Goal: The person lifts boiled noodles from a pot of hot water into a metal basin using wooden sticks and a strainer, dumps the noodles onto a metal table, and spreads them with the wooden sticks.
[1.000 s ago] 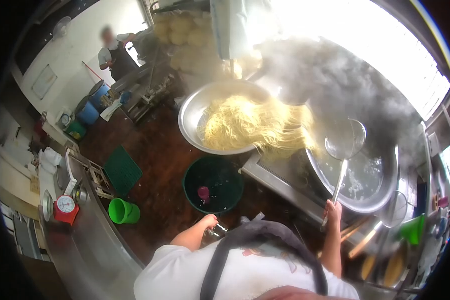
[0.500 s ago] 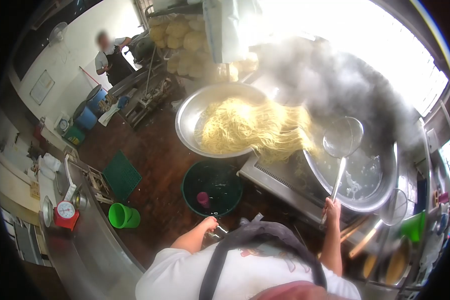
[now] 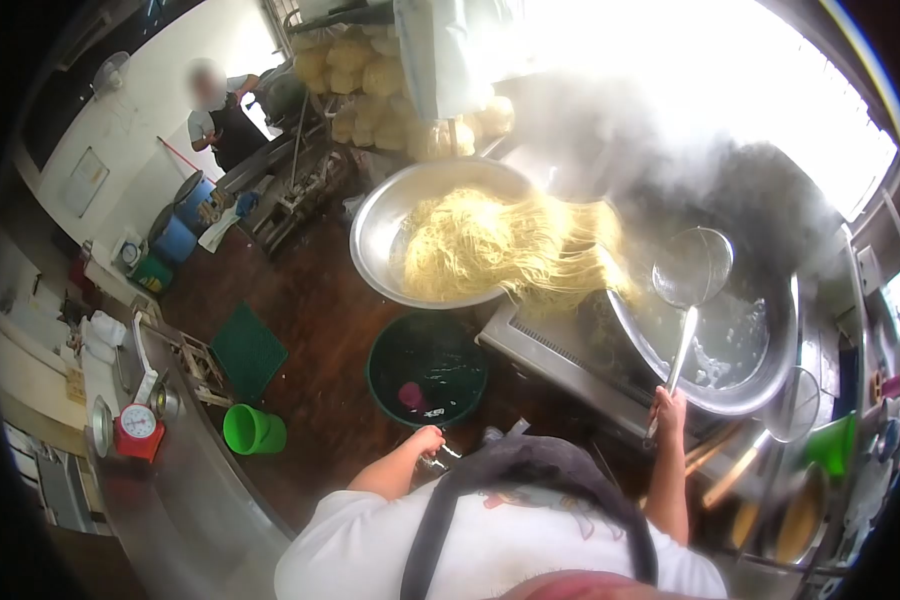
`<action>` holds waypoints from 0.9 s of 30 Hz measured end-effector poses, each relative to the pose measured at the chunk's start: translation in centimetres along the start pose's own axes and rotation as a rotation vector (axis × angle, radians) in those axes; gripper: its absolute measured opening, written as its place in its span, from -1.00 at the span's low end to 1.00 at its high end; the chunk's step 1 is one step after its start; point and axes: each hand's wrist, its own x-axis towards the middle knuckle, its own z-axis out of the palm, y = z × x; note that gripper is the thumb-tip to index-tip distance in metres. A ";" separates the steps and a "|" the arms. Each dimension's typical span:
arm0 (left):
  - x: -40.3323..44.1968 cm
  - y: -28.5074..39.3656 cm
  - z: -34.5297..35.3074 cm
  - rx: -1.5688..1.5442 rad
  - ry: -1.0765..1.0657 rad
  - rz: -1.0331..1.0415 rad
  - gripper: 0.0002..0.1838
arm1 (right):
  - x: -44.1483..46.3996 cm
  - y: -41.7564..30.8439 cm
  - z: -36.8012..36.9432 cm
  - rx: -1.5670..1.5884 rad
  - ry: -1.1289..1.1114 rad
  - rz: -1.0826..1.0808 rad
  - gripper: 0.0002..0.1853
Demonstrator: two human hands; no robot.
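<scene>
My right hand (image 3: pixel 668 405) is closed round the long handle of a wire-mesh skimmer (image 3: pixel 692 268). The skimmer's round basket is held over a big metal pan of cloudy, steaming liquid (image 3: pixel 735 385). Yellow noodles (image 3: pixel 510 245) are heaped in a wide metal bowl (image 3: pixel 375 230) and trail over its right side to the pan's rim. Down near my apron, my left hand (image 3: pixel 427 440) is closed on something thin and shiny that I cannot make out. In front of that hand stands a dark green tub (image 3: pixel 380 375) with a pink cup (image 3: pixel 411 396) inside.
Steam hides much of the back right. A second skimmer (image 3: pixel 796 405) lies right of the pan. Left are a steel counter (image 3: pixel 195 500), a red scale (image 3: pixel 138 432) and a green bucket (image 3: pixel 254 430). Bagged noodles (image 3: pixel 365 75) are stacked behind; a person (image 3: pixel 232 125) stands far left.
The skimmer basket has shifted slightly right and up in the view, its handle still in my right hand. My left hand has moved slightly. The noodles look almost unchanged.
</scene>
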 end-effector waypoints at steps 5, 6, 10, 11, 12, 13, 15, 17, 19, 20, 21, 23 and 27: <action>-0.7 0.2 -0.1 0.025 0.016 -0.004 -0.71 | 0.1 0.1 -0.5 0.016 -0.030 0.005 -0.84; -1.0 0.3 0.0 0.028 0.024 -0.004 -0.73 | 0.0 -0.2 -0.5 0.007 -0.027 0.007 -0.84; -9.4 12.2 -4.7 -0.742 -0.271 0.340 -0.71 | 0.2 -0.2 -0.9 -0.034 -0.025 0.000 -0.85; -10.5 15.6 -7.0 -0.820 -0.358 0.513 -0.66 | 0.2 0.3 -1.1 -0.051 -0.034 0.002 -0.85; -15.6 20.3 -9.6 -0.861 -0.424 0.723 -0.63 | 0.5 0.6 -1.2 -0.041 -0.045 0.018 -0.84; -17.9 23.6 -11.9 -0.888 -0.530 0.897 -0.60 | 0.6 0.4 -1.2 -0.051 -0.058 0.022 -0.83; -21.8 28.2 -15.5 -0.814 -0.569 1.069 -0.58 | 0.5 -0.2 -1.4 -0.066 -0.078 0.028 -0.81; -26.0 31.4 -17.0 -0.781 -0.634 1.162 -0.57 | 0.9 -0.5 -1.0 -0.026 -0.072 0.020 -0.79; -26.7 32.6 -16.6 -0.736 -0.627 1.215 -0.57 | 0.8 -0.5 -1.4 -0.001 -0.066 0.018 -0.78; -26.4 32.8 -15.6 -0.706 -0.597 1.212 -0.57 | 1.4 -0.3 -1.7 -0.053 -0.024 0.009 -0.76; -26.0 33.0 -14.2 -0.668 -0.586 1.197 -0.58 | 1.5 -0.7 -2.0 -0.041 0.008 0.005 -0.76; -23.9 32.1 -10.5 -0.594 -0.484 1.013 -0.60 | 2.9 -1.4 -3.5 -0.207 0.074 -0.069 -0.74; -16.2 25.8 -3.0 -0.203 -0.203 0.525 -0.65 | 8.1 -2.3 -9.5 -0.497 0.324 -0.106 -0.59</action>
